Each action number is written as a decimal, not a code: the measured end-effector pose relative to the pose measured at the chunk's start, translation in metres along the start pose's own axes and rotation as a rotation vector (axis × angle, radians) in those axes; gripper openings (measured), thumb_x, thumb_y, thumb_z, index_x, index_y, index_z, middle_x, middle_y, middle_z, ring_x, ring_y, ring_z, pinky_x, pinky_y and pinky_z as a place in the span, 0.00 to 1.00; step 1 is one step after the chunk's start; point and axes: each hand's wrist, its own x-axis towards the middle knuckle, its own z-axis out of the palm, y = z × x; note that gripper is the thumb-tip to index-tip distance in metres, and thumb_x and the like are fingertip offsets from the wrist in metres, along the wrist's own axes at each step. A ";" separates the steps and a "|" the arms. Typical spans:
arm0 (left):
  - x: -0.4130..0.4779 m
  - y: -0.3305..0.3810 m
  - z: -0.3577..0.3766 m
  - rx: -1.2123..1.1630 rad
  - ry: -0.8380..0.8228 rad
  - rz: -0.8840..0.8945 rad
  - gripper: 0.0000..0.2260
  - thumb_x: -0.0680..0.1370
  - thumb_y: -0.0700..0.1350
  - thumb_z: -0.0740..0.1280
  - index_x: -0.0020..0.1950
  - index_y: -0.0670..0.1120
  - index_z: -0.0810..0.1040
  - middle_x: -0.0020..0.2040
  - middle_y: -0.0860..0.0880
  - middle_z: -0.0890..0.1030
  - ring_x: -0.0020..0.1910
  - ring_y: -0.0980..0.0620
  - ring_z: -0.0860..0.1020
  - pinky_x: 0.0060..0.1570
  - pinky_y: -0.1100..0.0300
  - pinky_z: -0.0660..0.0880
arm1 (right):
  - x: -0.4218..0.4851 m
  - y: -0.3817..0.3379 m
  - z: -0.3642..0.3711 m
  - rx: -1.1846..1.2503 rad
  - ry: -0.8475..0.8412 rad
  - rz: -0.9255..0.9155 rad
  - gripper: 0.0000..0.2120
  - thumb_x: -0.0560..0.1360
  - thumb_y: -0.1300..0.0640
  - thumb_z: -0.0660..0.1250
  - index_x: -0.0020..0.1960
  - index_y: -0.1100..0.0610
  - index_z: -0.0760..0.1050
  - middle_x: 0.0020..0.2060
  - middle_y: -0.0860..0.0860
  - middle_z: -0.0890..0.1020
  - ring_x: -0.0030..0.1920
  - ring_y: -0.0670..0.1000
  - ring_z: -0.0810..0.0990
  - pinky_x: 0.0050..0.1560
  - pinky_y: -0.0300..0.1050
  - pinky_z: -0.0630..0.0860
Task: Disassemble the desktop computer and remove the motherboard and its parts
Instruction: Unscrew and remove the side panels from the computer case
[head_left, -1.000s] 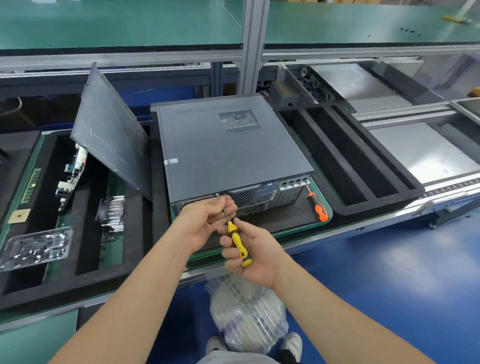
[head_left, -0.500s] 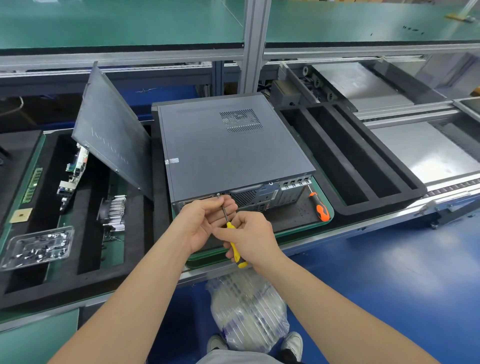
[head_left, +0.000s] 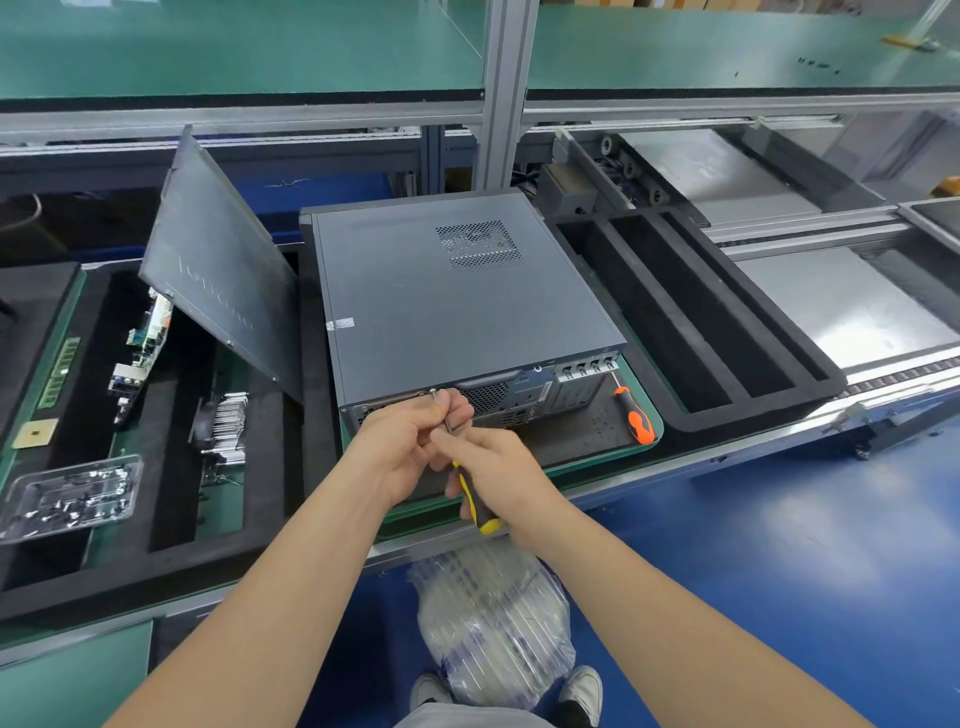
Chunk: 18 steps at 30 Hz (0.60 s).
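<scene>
Computer (head_left: 457, 306): closed, flat on green surface (head_left: 635, 379), rear panel toward person. Left hand (head_left: 410, 441) pinches shaft of screwdriver (head_left: 480, 512) at rear top edge; right hand (head_left: 501, 470) grips its handle. Tip hidden behind fingers.

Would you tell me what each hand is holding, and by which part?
The right hand grips the screwdriver by its handle; the left hand pinches its metal shaft near the computer's back.
</scene>
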 end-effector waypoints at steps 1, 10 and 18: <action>-0.001 0.001 0.000 0.016 0.000 -0.012 0.05 0.79 0.39 0.71 0.51 0.39 0.85 0.49 0.42 0.88 0.45 0.49 0.88 0.39 0.55 0.84 | -0.002 0.001 -0.001 0.198 -0.106 0.119 0.23 0.80 0.38 0.66 0.48 0.59 0.80 0.33 0.56 0.81 0.27 0.52 0.77 0.29 0.45 0.75; -0.005 0.003 0.002 -0.053 -0.025 -0.006 0.08 0.81 0.36 0.68 0.58 0.34 0.81 0.48 0.41 0.87 0.46 0.48 0.88 0.41 0.59 0.84 | -0.004 0.014 -0.005 0.805 -0.440 0.269 0.14 0.84 0.49 0.62 0.54 0.60 0.77 0.37 0.54 0.79 0.30 0.47 0.74 0.28 0.39 0.71; -0.006 0.002 -0.002 -0.072 -0.045 0.011 0.08 0.82 0.35 0.66 0.58 0.33 0.81 0.50 0.39 0.87 0.47 0.46 0.87 0.42 0.57 0.84 | -0.005 0.007 0.002 0.230 -0.140 0.004 0.16 0.79 0.51 0.73 0.51 0.66 0.82 0.37 0.61 0.84 0.33 0.56 0.84 0.38 0.53 0.85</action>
